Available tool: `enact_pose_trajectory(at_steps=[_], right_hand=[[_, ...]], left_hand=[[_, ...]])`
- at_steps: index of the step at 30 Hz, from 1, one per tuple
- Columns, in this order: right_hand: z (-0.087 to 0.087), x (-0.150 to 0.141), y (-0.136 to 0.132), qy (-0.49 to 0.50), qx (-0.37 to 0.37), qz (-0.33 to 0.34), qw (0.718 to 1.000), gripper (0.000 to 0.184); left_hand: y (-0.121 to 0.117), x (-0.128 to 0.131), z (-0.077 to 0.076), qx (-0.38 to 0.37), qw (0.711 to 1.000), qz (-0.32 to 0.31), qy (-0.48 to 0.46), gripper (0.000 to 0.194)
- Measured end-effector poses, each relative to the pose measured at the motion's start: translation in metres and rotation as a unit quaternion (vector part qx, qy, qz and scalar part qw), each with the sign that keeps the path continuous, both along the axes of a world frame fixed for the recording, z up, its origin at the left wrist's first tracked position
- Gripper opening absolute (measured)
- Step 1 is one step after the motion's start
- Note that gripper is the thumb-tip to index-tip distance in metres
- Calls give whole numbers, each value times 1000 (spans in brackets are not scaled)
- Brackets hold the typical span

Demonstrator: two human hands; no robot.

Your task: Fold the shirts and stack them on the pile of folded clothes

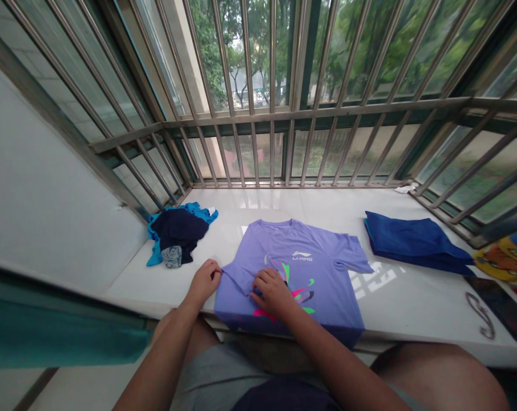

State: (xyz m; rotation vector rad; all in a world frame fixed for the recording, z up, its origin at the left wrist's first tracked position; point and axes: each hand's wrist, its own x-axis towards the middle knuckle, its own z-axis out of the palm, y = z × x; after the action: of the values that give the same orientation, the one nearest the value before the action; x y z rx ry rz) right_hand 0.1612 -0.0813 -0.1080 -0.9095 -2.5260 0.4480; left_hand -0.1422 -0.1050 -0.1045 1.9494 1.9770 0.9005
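A purple T-shirt [310, 268] with a white logo and a bright print lies face up on the white window ledge [395, 297], its hem hanging over the front edge. My left hand [205, 281] is closed, pinching the end of the shirt's left sleeve and pulling it out to the left. My right hand [273, 291] is closed on the cloth at the shirt's left side, fingers pressed into a fold beside the print.
A heap of dark and light-blue clothes [177, 233] lies at the ledge's left. A folded blue garment [416, 240] lies at the right, with a phone [504, 308], a metal hook [481, 314] and a colourful cushion [504, 257] beyond. Metal window bars [284, 114] enclose the ledge.
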Motion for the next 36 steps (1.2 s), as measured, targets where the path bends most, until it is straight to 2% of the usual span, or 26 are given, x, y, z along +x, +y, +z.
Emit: enact_pose_trajectory(at_steps=[3, 5, 6, 8, 11, 15, 17, 20, 24, 28, 31, 33, 36], right_hand=[[4, 1, -3, 7, -1, -14, 1000, 27], [5, 1, -4, 13, 0, -13, 1000, 30], [5, 1, -4, 13, 0, -12, 1000, 31], [5, 0, -4, 7, 0, -12, 1000, 29], [5, -4, -5, -3, 5, -14, 1000, 26], [3, 7, -3, -21, 12, -21, 999, 24], [1, 31, 1, -42, 2, -62, 997, 29], [-7, 88, 7, -74, -17, -178, 981, 41], [-15, 171, 12, -135, -13, -311, 941, 47], [-8, 229, 13, -149, -4, -423, 894, 53], [5, 254, 22, -143, -18, -523, 840, 58], [13, 260, 34, -147, -60, -560, 813, 66], [19, 257, 61, -133, -128, -562, 806, 73]], left_hand=[[8, 4, 5, 29, 997, 71, 25, 26], [15, 17, 8, 45, 995, 78, 37, 32], [19, 27, 8, 50, 996, 57, 43, 34], [25, 49, 5, 51, 996, -23, 67, 37], [27, 76, -6, 15, 983, -123, 134, 46], [24, 80, -23, -37, 969, -142, 201, 58], [22, 72, -28, -38, 966, -143, 212, 60], [19, 61, -30, -36, 967, -136, 213, 60], [14, 55, -31, -39, 968, -127, 212, 60], [16, 50, -31, -63, 969, -131, 201, 60], [30, 57, -28, -51, 978, -111, 169, 56], [47, 73, -24, -21, 984, -98, 146, 53], [81, 118, -18, -7, 979, -135, 150, 51]])
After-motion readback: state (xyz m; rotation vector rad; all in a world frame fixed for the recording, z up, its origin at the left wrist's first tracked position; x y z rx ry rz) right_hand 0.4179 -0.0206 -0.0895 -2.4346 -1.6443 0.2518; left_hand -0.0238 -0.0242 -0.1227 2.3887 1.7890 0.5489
